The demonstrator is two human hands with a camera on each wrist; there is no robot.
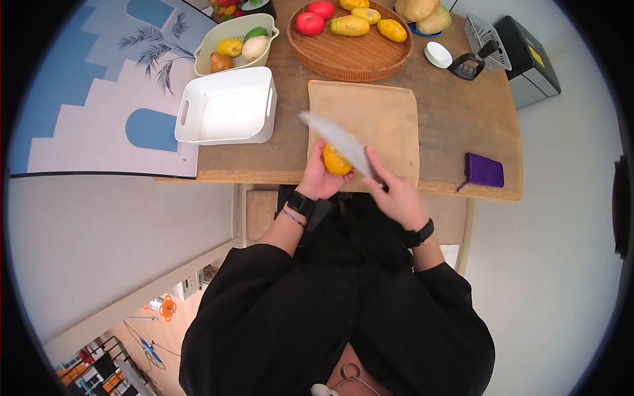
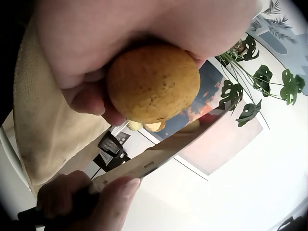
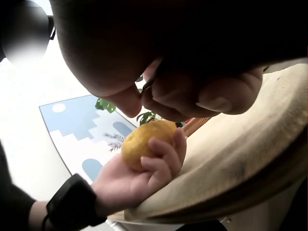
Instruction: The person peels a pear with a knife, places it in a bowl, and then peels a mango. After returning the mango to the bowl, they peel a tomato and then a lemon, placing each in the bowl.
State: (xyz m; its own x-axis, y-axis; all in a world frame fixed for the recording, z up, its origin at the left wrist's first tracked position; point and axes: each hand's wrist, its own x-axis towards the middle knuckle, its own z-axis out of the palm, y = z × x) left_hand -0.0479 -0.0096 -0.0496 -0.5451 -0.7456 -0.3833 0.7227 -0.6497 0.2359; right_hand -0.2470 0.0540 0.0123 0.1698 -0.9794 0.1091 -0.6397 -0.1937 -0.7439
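Left fingers (image 3: 168,156) curl round a speckled, rounded yellow fruit (image 2: 154,84); right fingers (image 2: 61,192) grip a shiny-bladed knife (image 2: 144,163).

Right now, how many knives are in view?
1: the knife, gripped by the right hand, near the yellow fruit in the left hand. Others could be hidden.

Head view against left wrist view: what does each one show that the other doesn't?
Only the head view shows the purple pouch and the pale colander.

Only the left wrist view shows a pink-toned framed picture and a plant's split leaves.

Both show the left hand holding a yellow fruit, the right hand gripping a knife, and the tan mat.
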